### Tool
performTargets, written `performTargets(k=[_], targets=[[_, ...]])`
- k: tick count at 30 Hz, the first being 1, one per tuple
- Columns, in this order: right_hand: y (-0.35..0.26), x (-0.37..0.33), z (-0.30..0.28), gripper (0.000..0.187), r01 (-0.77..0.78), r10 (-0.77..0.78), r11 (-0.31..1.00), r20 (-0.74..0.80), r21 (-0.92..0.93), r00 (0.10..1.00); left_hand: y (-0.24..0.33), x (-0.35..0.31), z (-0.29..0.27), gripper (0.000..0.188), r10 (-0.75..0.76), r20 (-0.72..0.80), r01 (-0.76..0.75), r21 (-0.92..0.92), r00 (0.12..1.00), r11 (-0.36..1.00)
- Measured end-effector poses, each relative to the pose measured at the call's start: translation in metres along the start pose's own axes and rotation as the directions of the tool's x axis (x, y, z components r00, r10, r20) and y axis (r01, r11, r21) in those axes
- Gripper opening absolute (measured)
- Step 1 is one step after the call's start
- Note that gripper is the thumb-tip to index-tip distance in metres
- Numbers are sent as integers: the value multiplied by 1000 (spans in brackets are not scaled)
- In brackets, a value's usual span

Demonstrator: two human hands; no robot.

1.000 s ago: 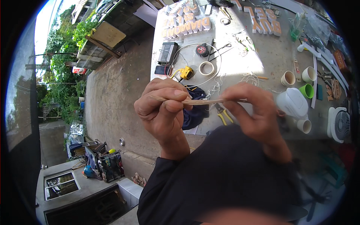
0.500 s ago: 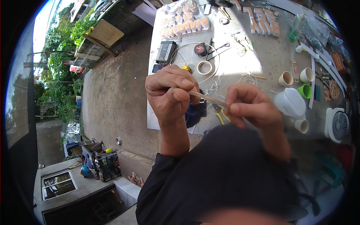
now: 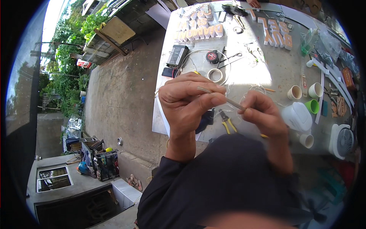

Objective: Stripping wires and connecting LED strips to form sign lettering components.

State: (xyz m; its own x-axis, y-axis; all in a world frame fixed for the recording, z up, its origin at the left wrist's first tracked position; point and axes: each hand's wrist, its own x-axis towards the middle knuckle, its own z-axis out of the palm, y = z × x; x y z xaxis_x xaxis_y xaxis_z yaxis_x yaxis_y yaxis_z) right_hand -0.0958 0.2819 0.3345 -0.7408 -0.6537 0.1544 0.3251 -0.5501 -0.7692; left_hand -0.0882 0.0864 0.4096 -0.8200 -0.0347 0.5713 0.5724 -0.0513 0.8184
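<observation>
In front of my chest, both hands hold one thin, greyish-brown length that looks like stranded wire (image 3: pixel 233 104). My left hand (image 3: pixel 187 100) pinches it between thumb and fingers, with one end poking out above the thumb. At its lower right end, my right hand (image 3: pixel 263 112) grips it between thumb and forefinger. Below and between the hands, yellow-handled pliers (image 3: pixel 228 124) lie on the table. A roll of tape (image 3: pixel 215 75) rests just beyond my left hand, near a round black-and-red tape measure (image 3: pixel 212 57).
Block letters (image 3: pixel 202 32) stand at the far side of the table (image 3: pixel 244 72). A black box-like device (image 3: pixel 177 55) lies at the left. Cups (image 3: pixel 294 92), a white container (image 3: pixel 296 115) and a small fan (image 3: pixel 342 139) are at the right. Another person's hand (image 3: pixel 253 3) shows at the far edge.
My left hand has slid rightward along the wire, closer to my right hand, and less wire shows between them. The view has shifted slightly, and another person's hand now appears at the far edge.
</observation>
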Motion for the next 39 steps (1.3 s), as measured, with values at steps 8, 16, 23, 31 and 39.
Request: performTargets(k=[8, 16, 23, 31, 39], targets=[[10, -2, -4, 6, -11, 9, 999, 36, 45, 999, 18, 1, 7, 11, -71, -15, 73, 176, 997, 982], [12, -3, 7, 10, -47, 44, 990, 23, 132, 999, 2, -1, 13, 18, -154, -146, 152, -25, 977, 988], [9, -1, 17, 11, -34, 36, 993, -13, 111, 999, -2, -3, 12, 44, -72, -240, 55, -75, 968, 996], [10, -1, 22, 12, -40, 39, 993, 7, 110, 999, -2, -5, 6, 33, 4, -281, -25, -71, 960, 997], [5, 1, 25, 13, -94, 92, 986, 25, 134, 995, 3, -3, 5, 33, 0, -311, -33, -100, 950, 994]])
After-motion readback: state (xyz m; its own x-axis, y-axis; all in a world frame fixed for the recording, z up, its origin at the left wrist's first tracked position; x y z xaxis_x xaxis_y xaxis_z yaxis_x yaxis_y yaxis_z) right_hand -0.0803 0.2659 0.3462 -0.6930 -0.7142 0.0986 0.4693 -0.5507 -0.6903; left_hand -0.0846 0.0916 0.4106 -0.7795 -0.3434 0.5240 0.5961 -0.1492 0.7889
